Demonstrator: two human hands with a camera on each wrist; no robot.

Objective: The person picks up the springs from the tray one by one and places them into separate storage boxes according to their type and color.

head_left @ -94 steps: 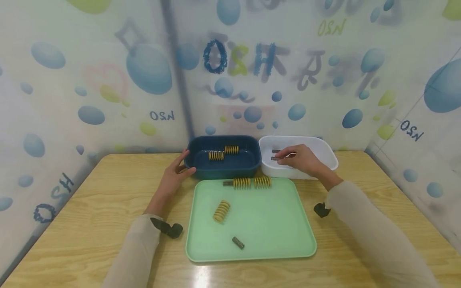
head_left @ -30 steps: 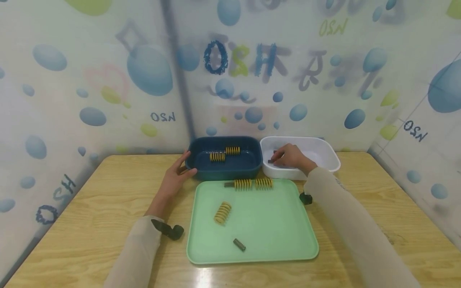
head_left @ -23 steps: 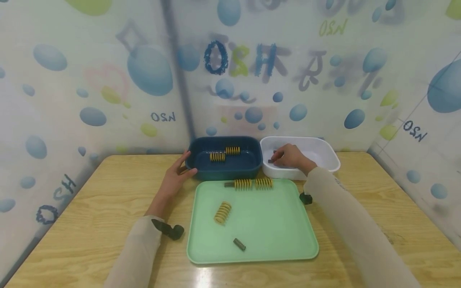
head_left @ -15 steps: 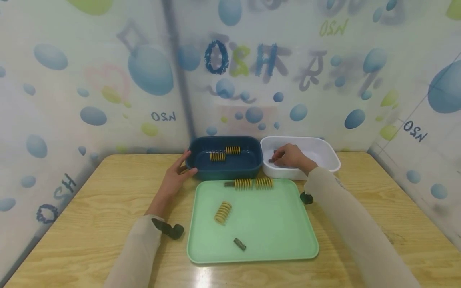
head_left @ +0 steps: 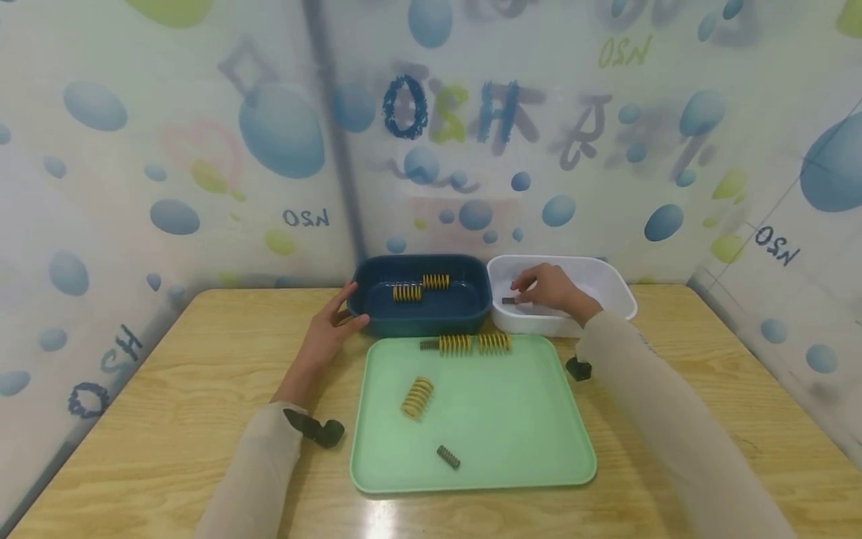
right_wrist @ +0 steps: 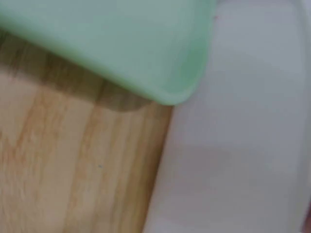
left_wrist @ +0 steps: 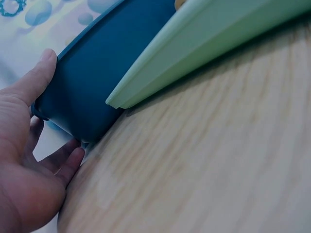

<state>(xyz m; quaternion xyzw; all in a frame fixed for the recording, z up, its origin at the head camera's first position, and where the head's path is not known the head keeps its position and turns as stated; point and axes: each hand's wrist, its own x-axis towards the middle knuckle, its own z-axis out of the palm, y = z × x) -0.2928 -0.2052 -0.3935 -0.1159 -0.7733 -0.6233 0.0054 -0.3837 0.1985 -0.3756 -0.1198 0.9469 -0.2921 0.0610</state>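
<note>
My left hand (head_left: 325, 329) rests at the left end of the dark blue bin (head_left: 420, 326), thumb against its front wall and fingers at its side. Two yellow coil springs (head_left: 407, 293) lie in that bin. My right hand (head_left: 554, 287) is inside the white bin (head_left: 609, 281), thumb and forefinger parted. A small grey spring (head_left: 508, 301) lies on the bin floor right at its fingertips. In the right wrist view the hand is almost wholly out of frame; the white bin (right_wrist: 233, 121) fills the right side.
A green tray (head_left: 512, 419) lies in front of both bins. It bears a loose yellow spring (head_left: 417, 397) and a small grey spring (head_left: 448, 457). Along its far edge are two yellow springs (head_left: 493, 343) and a grey spring (head_left: 429, 345). A patterned wall stands behind the bins.
My right hand moved left and down to the small grey springs, pinched at the front one, and has just lifted slightly with its fingers spreading. The left hand has stayed put.
</note>
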